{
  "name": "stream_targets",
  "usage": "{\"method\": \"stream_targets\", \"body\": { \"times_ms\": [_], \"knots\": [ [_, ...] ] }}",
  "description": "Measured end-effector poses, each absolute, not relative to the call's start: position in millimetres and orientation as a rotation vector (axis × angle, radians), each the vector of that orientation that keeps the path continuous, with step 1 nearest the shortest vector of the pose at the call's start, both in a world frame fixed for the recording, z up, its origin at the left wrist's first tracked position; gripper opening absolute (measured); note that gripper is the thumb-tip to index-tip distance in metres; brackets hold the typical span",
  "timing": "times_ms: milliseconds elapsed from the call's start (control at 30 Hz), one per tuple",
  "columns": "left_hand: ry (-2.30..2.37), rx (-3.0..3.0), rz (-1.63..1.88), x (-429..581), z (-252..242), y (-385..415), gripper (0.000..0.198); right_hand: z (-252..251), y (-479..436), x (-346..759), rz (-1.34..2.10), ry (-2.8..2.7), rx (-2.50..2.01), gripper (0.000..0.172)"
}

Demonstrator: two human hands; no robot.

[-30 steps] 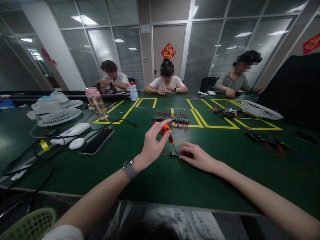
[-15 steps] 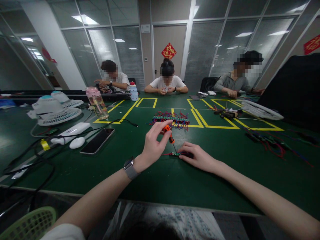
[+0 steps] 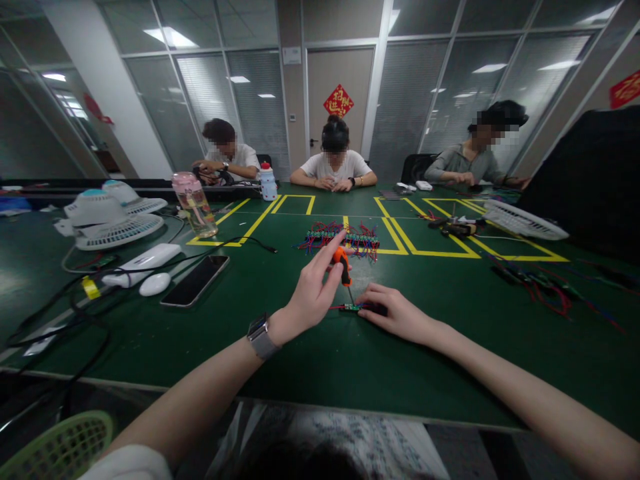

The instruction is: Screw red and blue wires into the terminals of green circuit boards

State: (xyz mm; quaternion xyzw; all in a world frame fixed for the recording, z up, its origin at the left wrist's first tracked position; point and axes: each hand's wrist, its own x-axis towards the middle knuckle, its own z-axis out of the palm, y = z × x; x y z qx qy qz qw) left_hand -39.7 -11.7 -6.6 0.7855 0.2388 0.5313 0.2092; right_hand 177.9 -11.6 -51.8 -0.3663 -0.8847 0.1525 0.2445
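Observation:
My left hand (image 3: pixel 315 287) grips an orange and black screwdriver (image 3: pixel 343 267), its index finger stretched upward past the handle. The screwdriver's shaft points down, its tip at a small green circuit board (image 3: pixel 350 308) with thin wires. My right hand (image 3: pixel 393 310) lies on the table with its fingers closed on the board's right end, where a dark part shows under the palm. Just beyond the left hand sits a row of several similar boards (image 3: pixel 367 238) with red and blue wires.
On the green table (image 3: pixel 300 387) at left lie a phone (image 3: pixel 195 281), a white mouse (image 3: pixel 155 285), cables, white fans (image 3: pixel 117 223) and a pink-lidded bottle (image 3: pixel 195 203). More wired boards (image 3: pixel 540 280) lie at right. Three people sit across the table.
The left hand's fingers have shifted on the screwdriver, the index finger now straighter and the handle more upright. My right hand and the board have stayed in place.

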Motion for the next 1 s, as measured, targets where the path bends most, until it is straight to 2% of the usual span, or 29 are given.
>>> {"method": "stream_targets", "body": {
  "times_ms": [367, 733, 1000],
  "knots": [
    [0.708, 2.248, 1.572, -39.1, -7.0, -10.0, 0.030, -51.7, -12.1, 178.3, 0.429, -2.415, -0.997, 0.015],
    [0.830, 2.154, 1.305, -36.6, -8.6, -13.2, 0.054, -51.5, -12.1, 178.5, 0.452, -2.423, -0.997, 0.014],
    [0.832, 2.167, 1.284, -36.4, -8.7, -12.6, 0.057, -51.8, -11.7, 178.2, 0.446, -2.429, -1.006, 0.014]
  ]
}}
